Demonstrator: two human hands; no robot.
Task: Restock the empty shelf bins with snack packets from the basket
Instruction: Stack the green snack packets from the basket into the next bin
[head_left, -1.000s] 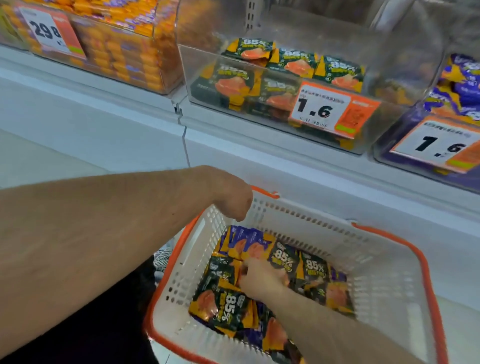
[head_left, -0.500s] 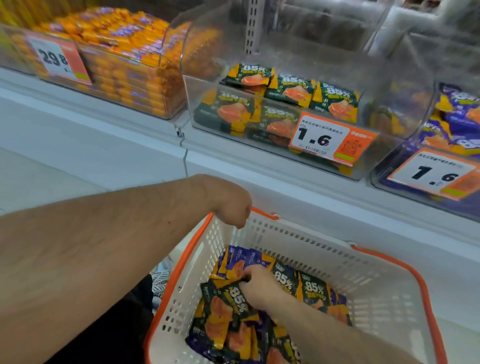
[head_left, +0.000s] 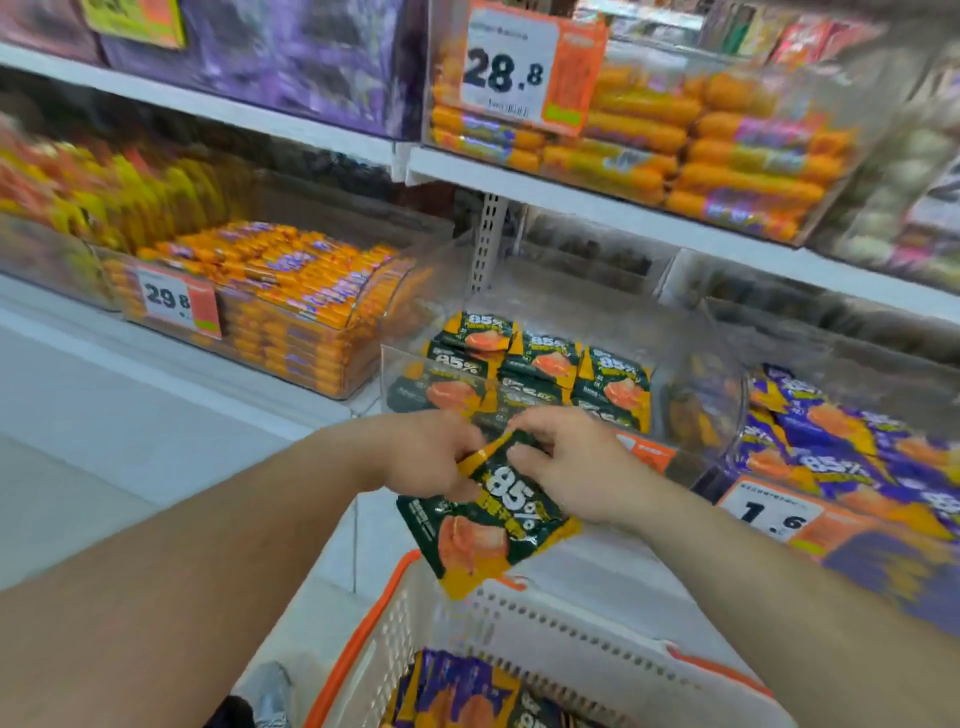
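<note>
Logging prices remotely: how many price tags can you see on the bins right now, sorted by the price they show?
28.8 tag: 1
29.8 tag: 1
1.6 tag: 1
Tag with hidden price, orange corner behind the right hand: 1
Total: 4

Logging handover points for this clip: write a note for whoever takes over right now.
Left hand and right hand both pinch the top edge of one green 85% packet, held above the basket in front of the clear bin.
Done: that bin already holds several green packets.
Left: drop this packet into the bin, which has room on its right side; more packets lie in the basket, including purple packets. The purple bin sits to the right.
</note>
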